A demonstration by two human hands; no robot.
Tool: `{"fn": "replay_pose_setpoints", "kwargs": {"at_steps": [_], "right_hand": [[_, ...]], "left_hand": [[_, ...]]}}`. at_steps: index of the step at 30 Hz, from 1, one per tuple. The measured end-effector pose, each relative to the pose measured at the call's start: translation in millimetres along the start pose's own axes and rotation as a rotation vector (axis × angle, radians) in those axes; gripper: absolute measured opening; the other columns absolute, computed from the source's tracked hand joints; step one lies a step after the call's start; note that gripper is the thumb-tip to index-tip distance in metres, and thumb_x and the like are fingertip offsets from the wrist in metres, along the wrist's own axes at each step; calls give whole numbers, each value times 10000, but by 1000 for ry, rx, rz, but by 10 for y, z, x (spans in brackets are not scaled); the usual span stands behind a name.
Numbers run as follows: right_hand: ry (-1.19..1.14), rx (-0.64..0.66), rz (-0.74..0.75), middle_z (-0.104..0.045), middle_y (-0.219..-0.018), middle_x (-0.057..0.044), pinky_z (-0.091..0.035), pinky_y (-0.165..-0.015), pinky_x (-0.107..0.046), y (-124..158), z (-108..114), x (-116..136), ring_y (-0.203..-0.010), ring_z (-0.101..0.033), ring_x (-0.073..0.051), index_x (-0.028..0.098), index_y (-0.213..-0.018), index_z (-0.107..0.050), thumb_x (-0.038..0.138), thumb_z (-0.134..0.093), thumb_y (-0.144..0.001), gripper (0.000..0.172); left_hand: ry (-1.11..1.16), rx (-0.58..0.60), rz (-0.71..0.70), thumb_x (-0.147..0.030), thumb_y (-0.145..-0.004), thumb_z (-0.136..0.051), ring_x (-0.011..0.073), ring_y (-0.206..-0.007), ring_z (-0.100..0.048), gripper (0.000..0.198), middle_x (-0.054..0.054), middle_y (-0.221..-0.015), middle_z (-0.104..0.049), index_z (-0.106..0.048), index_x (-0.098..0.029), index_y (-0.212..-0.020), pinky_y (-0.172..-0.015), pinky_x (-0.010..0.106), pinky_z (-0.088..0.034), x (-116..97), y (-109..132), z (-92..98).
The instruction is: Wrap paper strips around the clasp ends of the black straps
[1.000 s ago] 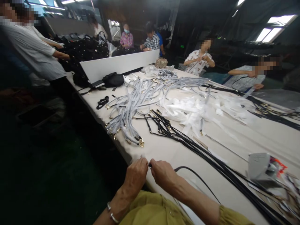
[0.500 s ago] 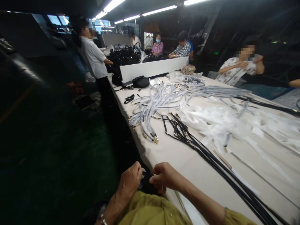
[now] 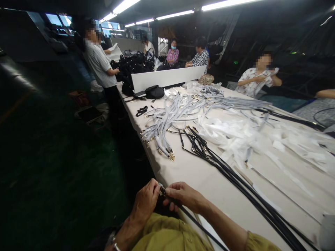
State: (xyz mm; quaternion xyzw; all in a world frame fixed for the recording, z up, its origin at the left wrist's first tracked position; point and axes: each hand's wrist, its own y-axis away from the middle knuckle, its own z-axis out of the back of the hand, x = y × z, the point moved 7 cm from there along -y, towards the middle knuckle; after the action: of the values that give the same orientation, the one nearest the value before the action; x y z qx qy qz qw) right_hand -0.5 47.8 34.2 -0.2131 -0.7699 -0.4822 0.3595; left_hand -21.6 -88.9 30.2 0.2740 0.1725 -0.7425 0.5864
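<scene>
Close to my body, at the near table edge, I hold a black strap (image 3: 196, 223) that trails off to the lower right under my right forearm. My left hand (image 3: 147, 197) is closed at the strap's end, where a bit of whitish wrap shows by the fingers. My right hand (image 3: 184, 194) pinches the strap just behind a gold-coloured metal fitting (image 3: 162, 190) that sits between the two hands. What lies inside my left fingers is partly hidden. Several black straps (image 3: 222, 164) with gold clasps lie on the table beyond my right hand.
On the cloth-covered table (image 3: 180, 172) lie a heap of grey-wrapped straps (image 3: 163, 123) and crumpled white wrapping (image 3: 235, 136). A white board (image 3: 170, 78) stands across the table before a pile of black bags (image 3: 138, 66). Several people work around it.
The black strap and its metal fitting now show between my hands, with the strap trailing right. My right fingers have shifted onto it. The view has turned slightly right.
</scene>
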Motion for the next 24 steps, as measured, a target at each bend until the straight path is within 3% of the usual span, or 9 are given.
{"fn": "replay_pose_setpoints", "kwargs": {"at_steps": [4,8,11,14,16,18,20,22,24], "right_hand": [[286,-197,-19,-683,-628,-26,-318,-408,-186,-99,141,-37,-416,-498,-66,146,-696,-577,349,-594,-732,207],[440,-252,-24,-702,-653,-25,-355,-419,-193,-101,207,-97,-434,-550,-94,161,-739,-605,231,-496,-760,131],[651,-325,25,-739,-776,-78,-441,-564,-250,-38,238,-49,-623,-665,-173,170,-793,-641,207,-508,-784,138],[886,-456,82,-739,-921,-168,-441,-746,-338,-42,242,29,-891,-679,-284,158,-816,-663,185,-562,-779,111],[976,-533,89,-740,-885,-168,-429,-739,-348,-116,241,43,-893,-672,-302,163,-756,-659,187,-581,-761,82],[867,-579,50,-717,-711,-101,-418,-647,-306,-204,283,-5,-752,-671,-252,174,-633,-612,198,-593,-722,94],[549,-518,-4,-647,-572,-19,-387,-557,-259,-262,320,-119,-605,-629,-186,182,-621,-590,196,-595,-666,47],[264,-395,-25,-617,-553,26,-380,-531,-236,-236,327,-210,-547,-589,-146,181,-721,-630,203,-605,-628,99],[208,-352,-9,-629,-603,31,-409,-569,-238,-116,391,-242,-593,-591,-139,184,-776,-661,228,-656,-598,184]], "left_hand": [[24,21,-37,-296,-962,-330,166,-686,-627,235,6,-735,-631,-478,-231,-792,-660,277,-440,-74,-44,-59],[13,43,-60,-276,-972,-326,161,-692,-638,237,6,-745,-640,-476,-230,-795,-652,271,-447,-85,-94,-111],[-78,-11,-149,-248,-971,-314,172,-692,-653,259,19,-746,-647,-493,-231,-784,-636,275,-454,-125,-90,-144],[-148,-80,-249,-201,-951,-309,180,-667,-661,273,26,-723,-653,-507,-237,-766,-614,281,-462,-162,-57,-246],[-129,-87,-283,-176,-938,-301,171,-662,-669,273,21,-724,-662,-509,-242,-774,-611,273,-472,-149,-62,-348],[-77,-69,-291,-177,-938,-297,156,-677,-679,268,12,-742,-673,-511,-248,-794,-614,257,-481,-99,-105,-424],[-40,-61,-280,-201,-950,-298,149,-705,-686,269,8,-766,-684,-523,-255,-812,-631,246,-491,-7,-174,-423],[-58,-85,-237,-222,-957,-296,155,-724,-688,284,14,-775,-690,-539,-253,-813,-653,252,-503,146,-253,-341],[-124,-133,-170,-223,-949,-306,179,-776,-693,292,39,-815,-706,-567,-241,-819,-701,283,-520,333,-317,-231]]}}
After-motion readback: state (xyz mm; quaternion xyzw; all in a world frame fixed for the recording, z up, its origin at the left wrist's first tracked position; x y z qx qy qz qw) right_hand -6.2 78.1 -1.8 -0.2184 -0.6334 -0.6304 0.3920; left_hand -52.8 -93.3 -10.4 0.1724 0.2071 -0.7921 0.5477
